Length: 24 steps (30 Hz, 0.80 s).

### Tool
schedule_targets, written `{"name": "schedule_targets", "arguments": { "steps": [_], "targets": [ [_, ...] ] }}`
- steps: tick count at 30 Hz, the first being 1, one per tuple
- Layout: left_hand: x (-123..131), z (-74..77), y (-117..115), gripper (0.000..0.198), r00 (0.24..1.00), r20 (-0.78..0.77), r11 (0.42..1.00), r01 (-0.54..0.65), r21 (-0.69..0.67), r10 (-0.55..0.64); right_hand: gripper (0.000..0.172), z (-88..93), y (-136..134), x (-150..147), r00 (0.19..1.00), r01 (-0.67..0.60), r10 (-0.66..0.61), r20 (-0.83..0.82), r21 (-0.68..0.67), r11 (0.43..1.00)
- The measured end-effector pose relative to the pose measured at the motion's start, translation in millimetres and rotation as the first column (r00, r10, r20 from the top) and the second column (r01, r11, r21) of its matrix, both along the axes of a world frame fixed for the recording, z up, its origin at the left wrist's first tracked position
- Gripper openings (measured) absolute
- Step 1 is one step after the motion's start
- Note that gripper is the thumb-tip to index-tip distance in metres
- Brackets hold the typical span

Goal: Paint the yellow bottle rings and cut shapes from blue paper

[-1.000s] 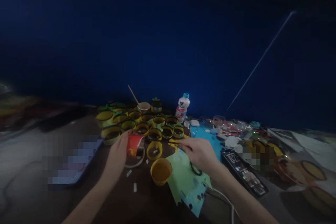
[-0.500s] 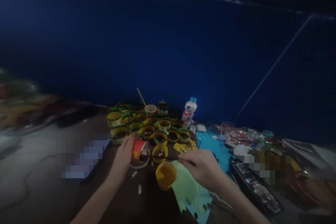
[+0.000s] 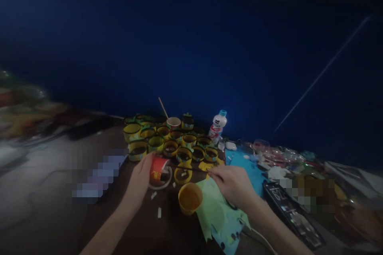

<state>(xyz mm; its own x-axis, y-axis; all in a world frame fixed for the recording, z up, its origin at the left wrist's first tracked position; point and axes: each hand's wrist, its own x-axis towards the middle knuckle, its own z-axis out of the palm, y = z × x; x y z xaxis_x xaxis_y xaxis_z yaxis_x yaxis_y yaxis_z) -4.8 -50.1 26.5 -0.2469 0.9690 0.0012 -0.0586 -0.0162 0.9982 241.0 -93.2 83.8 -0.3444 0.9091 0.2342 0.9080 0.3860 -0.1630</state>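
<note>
We hold 1 red cup [image 3: 158, 167] in the left hand [image 3: 143, 171], fingers curved around its wall. The cup is round, tapered and printed in yellow; it is tilted, mouth toward the right hand [image 3: 231, 179], just above the counter [image 3: 137, 223]. We keep the right hand narrow, fingers pinched on 1 thin, straight, dark stick [image 3: 194, 169]. The stick points at the cup's mouth; we cannot tell whether it touches the contents.

Near the cup, 1 low yellow ring [image 3: 182, 181] lies on the dark, smooth counter. Nearer to us, 1 yellow cup [image 3: 190, 199] stands upright, its round mouth open, beside a flat, ragged-edged green sheet [image 3: 209, 203]. We see at least 3 small, pale, oblong scraps [image 3: 159, 212].

Behind the hands, we count at least 12 round yellow rings [image 3: 189, 140], dark-rimmed and closely packed. Beyond them stands 1 pale-rimmed cup [image 3: 174, 123] with 1 slender rod [image 3: 163, 107] leaning out. To the right we find 1 glossy, blue-capped bottle [image 3: 218, 126], 1 flat blue sheet [image 3: 243, 167] and 1 flat, lit phone [image 3: 293, 215].
</note>
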Motion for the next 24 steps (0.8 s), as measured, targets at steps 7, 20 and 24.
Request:
{"name": "schedule_targets", "arguments": {
  "steps": [7, 20, 24],
  "targets": [
    [-4.2, 1.2, 2.6, 0.044, 0.986, -0.166, 0.999, 0.014, 0.037, -0.008, 0.022, -3.0, -5.2, 0.8, 0.994, -0.023, 0.029, -0.107, 0.053, 0.998],
    [-5.3, -1.4, 3.2, 0.038, 0.999, -0.032, 1.000, -0.030, 0.000, 0.030, 0.026, -5.2, -4.0, -1.8, 0.999, -0.039, 0.037, -0.032, -0.062, 0.997],
    [-4.6, -0.7, 5.7, 0.026, 0.961, 0.266, 0.990, -0.033, -0.136, 0.069, 0.026, 1.4, -8.1, -3.3, 0.978, -0.149, 0.121, -0.172, -0.156, 0.977]
  ]
}}
